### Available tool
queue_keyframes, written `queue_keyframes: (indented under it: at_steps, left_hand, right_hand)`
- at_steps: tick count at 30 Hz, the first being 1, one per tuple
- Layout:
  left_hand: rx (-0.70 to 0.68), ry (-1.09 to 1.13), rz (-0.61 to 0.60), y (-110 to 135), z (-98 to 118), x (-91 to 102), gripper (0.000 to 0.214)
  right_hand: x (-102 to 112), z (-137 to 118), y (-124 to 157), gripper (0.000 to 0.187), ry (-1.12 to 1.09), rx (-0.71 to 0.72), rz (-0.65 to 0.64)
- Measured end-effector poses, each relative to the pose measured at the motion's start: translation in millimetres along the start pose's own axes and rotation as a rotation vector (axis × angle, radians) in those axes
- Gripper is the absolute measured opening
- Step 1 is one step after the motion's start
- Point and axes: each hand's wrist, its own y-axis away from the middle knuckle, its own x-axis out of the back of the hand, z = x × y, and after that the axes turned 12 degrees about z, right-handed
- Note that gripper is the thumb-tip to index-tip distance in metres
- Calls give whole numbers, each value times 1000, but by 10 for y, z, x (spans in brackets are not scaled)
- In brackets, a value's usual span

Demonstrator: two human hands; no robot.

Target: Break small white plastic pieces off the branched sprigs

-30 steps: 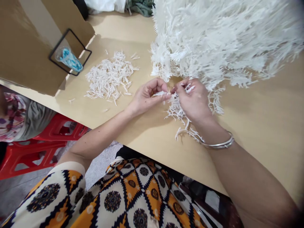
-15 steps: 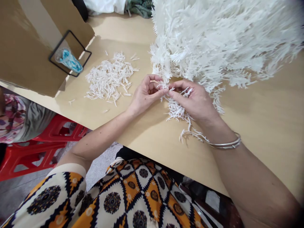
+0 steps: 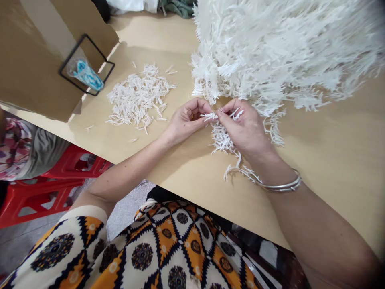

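Note:
My left hand point(image 3: 191, 120) is closed in a pinch on a small white plastic sprig point(image 3: 209, 117), with thumb and forefinger together. Close beside it, my right hand point(image 3: 245, 126) pinches the end of a white branching plastic strand point(image 3: 224, 138), which hangs below the fingers and trails toward the wrist. The fingertips of the two hands nearly meet. Just beyond them lies a big heap of white feathery plastic strands point(image 3: 270, 56). Left of my left hand is a smaller pile of short white sprigs point(image 3: 138, 96).
A cardboard box point(image 3: 39, 52) stands at the left of the tan table point(image 3: 331, 160). Against it, a black wire frame point(image 3: 110, 69) leans near a clear cup with blue-and-white contents point(image 3: 87, 76). Red stools point(image 3: 39, 200) and a seated person's clothing point(image 3: 18, 148) are at lower left.
My fingertips have shifted slightly, and the small sprig now points sideways from my left fingers. The strand in my right hand has moved a little left with the wrist.

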Motion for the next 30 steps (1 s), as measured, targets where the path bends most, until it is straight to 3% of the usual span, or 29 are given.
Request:
queue_keyframes:
  at_steps: [4,7,9,14,17,25,30]
  left_hand:
    - [-34,12,-41,44,58,-33,45]
    - [-16,10,-177,97,77,-83,44]
    - [-12,11,-223,102,54,-102,43]
    - [-9,2,80,11,-72,-51,51]
    - [-52,-61,179,-13,-115,-18,48]
    - [-55,-8,97,11,-191,-47,42]
    - [-29,-65,129,-15,-199,-46,42]
  right_hand:
    - [-81,131,-10,29,8,-41,97]
    - [-81,175,-43,26,-1,-145,182]
    - [-56,161,-62,21,-37,-178,158]
    - [3,30,-40,18,-141,-55,18]
    - [32,-70,-13,20,-143,-4,-60]
    - [51,-161,9,5,-117,-8,-35]
    - [37,-138,24,3,-103,-2,19]
